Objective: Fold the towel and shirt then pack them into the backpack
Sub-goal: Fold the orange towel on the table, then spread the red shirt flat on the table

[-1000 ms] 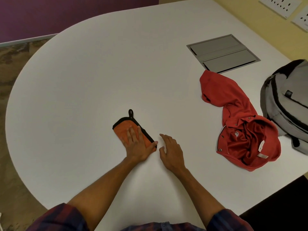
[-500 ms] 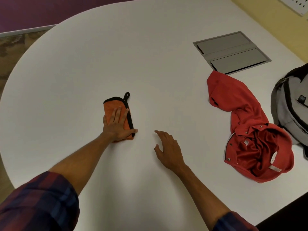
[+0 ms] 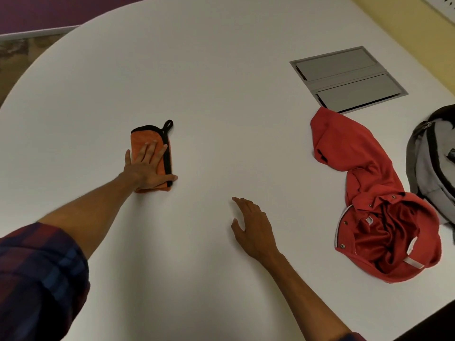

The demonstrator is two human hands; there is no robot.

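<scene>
Your left hand lies flat, fingers spread, pinning the folded towel so it keeps its fold, while your right hand rests open and empty, the crumpled shirt beyond it beside the backpack.

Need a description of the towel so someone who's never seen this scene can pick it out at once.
On the white table, look left of centre, far from the red shirt and grey backpack at the right edge. The towel lies under the left hand: a small folded orange rectangle, the only item with black trim and a black hanging loop.
</scene>
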